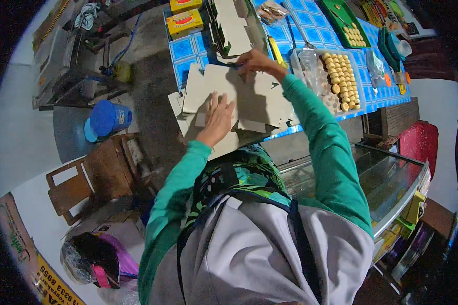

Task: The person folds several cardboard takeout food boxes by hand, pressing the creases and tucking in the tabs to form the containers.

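An unfolded cardboard box blank (216, 84), pale inside with cut flaps and tabs, lies at the near left of the table, on top of more flat cardboard (224, 146). My left hand (219, 116) rests on it, fingers stretched out and pressing the surface. At the blank's far edge my right hand (259, 63) is closed, thumb and fingers bent around the cardboard; its fingertips are partly hidden. Just beyond stands a long stack of partly folded cardboard boxes (234, 33). Shadows of my right arm fall over the blank.
On the blue checked tablecloth (300, 20) stand yellow boxes (184, 24), a clear tray (362, 96) with rows of small round pastries (343, 76), and a green tray (336, 15) with more. A glass display case (392, 178) is at right, a blue bucket (107, 117) at left.
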Tool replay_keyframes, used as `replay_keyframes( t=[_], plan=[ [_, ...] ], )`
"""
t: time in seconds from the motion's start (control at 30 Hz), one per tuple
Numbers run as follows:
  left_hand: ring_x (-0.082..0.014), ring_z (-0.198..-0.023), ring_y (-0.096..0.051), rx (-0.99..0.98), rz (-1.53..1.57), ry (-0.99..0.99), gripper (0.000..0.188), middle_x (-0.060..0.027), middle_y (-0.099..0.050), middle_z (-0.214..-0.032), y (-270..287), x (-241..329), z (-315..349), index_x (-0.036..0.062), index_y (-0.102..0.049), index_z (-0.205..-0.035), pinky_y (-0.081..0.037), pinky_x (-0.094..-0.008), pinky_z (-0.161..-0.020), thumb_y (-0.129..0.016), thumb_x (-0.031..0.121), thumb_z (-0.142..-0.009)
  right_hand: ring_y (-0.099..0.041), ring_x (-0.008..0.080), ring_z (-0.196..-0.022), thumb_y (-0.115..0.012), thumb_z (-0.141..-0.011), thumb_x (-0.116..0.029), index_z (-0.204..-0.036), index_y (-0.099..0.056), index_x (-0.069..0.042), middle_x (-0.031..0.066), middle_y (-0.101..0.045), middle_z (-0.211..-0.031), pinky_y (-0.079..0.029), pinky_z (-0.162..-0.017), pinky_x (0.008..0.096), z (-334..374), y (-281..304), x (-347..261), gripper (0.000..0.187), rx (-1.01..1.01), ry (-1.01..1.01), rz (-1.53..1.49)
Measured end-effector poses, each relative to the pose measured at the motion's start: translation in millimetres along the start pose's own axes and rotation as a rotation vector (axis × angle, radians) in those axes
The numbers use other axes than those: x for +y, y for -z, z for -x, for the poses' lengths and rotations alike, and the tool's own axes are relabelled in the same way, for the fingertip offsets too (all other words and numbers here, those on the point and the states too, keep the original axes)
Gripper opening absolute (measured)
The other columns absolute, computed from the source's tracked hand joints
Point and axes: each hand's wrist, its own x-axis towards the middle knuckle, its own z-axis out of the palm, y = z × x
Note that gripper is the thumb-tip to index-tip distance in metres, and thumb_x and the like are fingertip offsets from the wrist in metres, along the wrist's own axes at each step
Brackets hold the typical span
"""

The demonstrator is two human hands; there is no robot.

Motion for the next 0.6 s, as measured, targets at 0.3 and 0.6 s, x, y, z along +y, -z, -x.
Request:
replay_keyframes(
  t=[0.3,0.6],
  plan=[
    [-0.0394,-0.132,-0.024,-0.221,0.051,0.111,0.069,-0.0194,-0.031,-0.14,-5.3,-7.8,-9.0,-0.0018,-0.048,-0.122,-0.026,-0.0583,-0.101,-0.078,0.026,-0.066,-0.057,0.0273,-0.088,-0.071,-0.064,-0.023,-0.072,-0.066,-0.004,0.0112,-0.063,-0.082,-0.044,-0.073,0.042,12.1,-72.2,-19.3,0.021,0.42,-0.022,0.777],
    [-0.0382,-0.127,-0.029,-0.141,0.131,0.204,0.1,-0.0195,-0.03,-0.137,10.7,-0.3,-26.8,0.0009,-0.034,-0.133,-0.036,-0.0483,-0.096,-0.086,0.019,-0.05,-0.049,0.0301,-0.095,-0.063,-0.064,-0.023,-0.098,-0.058,-0.004,0.0137,-0.055,-0.099,-0.039,-0.079,0.04,75.2,-125.8,-27.4,0.039,0.399,0.256,0.744]
  ],
)
